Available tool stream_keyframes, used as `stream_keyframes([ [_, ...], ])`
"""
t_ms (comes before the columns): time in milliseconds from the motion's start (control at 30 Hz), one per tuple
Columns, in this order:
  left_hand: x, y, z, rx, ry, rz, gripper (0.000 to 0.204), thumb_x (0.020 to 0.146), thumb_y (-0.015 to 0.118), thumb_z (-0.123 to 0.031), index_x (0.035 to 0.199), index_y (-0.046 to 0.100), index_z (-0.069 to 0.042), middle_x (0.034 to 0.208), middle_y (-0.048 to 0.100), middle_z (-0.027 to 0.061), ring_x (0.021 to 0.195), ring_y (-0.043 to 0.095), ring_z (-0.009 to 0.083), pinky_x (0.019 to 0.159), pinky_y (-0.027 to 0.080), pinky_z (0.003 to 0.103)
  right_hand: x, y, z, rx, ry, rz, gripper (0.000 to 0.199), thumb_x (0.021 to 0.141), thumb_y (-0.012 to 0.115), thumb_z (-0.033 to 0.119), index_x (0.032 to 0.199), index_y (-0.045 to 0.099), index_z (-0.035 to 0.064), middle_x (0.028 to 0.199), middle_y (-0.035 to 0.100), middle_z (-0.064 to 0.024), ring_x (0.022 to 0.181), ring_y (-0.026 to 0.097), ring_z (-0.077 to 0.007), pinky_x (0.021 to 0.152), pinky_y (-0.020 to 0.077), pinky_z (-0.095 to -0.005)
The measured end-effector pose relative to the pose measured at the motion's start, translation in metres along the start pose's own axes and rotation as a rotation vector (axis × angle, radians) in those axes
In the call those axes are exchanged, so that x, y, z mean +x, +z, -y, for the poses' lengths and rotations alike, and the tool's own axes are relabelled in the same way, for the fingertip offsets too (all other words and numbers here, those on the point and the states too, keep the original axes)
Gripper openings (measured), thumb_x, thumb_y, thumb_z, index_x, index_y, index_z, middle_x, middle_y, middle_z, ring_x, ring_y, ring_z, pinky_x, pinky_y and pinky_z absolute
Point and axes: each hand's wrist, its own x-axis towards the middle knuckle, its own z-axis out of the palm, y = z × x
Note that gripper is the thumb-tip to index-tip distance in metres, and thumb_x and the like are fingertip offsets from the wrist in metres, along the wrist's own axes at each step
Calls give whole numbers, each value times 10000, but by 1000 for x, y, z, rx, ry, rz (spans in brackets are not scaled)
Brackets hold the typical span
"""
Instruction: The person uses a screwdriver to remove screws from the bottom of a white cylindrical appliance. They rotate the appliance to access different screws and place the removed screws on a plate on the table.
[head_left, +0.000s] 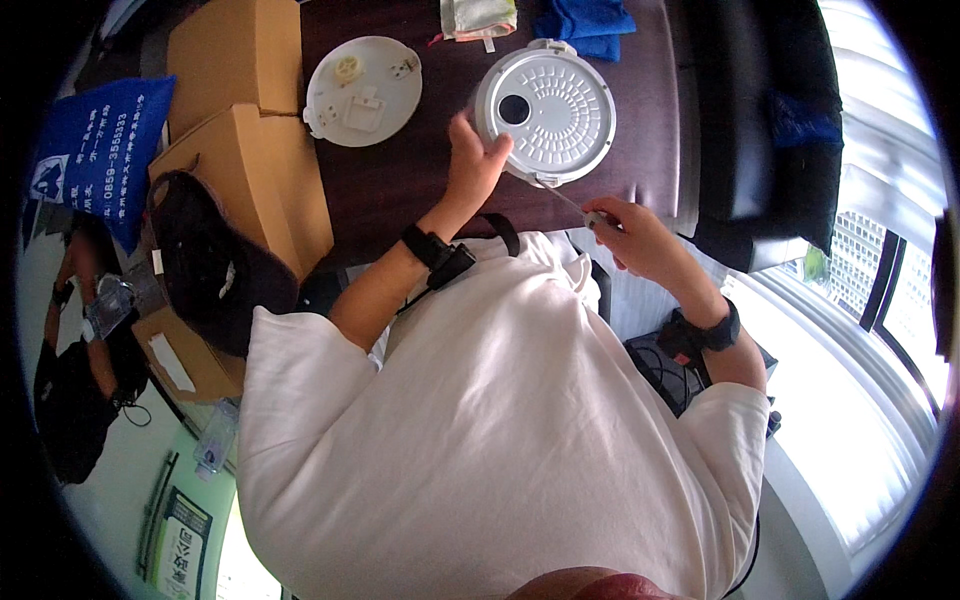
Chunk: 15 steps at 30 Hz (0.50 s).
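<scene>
A round white appliance with a vented, slotted face [565,105] and a dark round hole stands on the dark table; it looks like an upturned rice cooker. My left hand [476,165] grips its near left rim, thumb on the edge and the other fingers partly hidden. In my right hand [635,238] is a screwdriver [563,197], its thin metal shaft pointing up and left. The tip meets the appliance's near edge by a small tab; whether it sits in a screw or slot cannot be made out.
Left of the appliance lies a white round tray [390,120] with small loose parts. Blue cloth [588,25] and a pale cloth [478,18] are at the far edge. Cardboard boxes [245,180] and a dark cap [205,260] stand left. Another person [75,390] is farther left.
</scene>
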Motion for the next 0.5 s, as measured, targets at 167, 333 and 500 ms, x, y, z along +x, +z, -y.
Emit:
stream_keyframes([
  [167, 0, 1, 0, -16, -25, 11, 612, 846, 674, -187, 1268, 333, 95, 1244, 430, 273, 1165, 453, 381, 1039, 340, 481, -1, -3, 2, 61, 55, 44, 313, 994, 488, 164, 1273, 588, 65, 776, 595, -39, 524, 514, -100, 437, 402, -262],
  [333, 0, 0, 0, -14, 15, 16, 616, 863, 658, -215, 1266, 315, 100, 1247, 423, 277, 1174, 445, 384, 1036, 342, 488, -2, -3, 4, 51, 40, 39, 303, 992, 486, 161, 1258, 596, 65, 772, 595, -33, 523, 513, -90, 436, 405, -260],
  [500, 0, 0, -3, -10, 6, 22, 616, 867, 654, -211, 1270, 307, 100, 1242, 419, 269, 1179, 441, 376, 1038, 344, 484, -3, -2, 4, 20, 46, 39, 294, 998, 487, 161, 1245, 595, 44, 770, 593, -41, 530, 521, -94, 445, 423, -269],
])
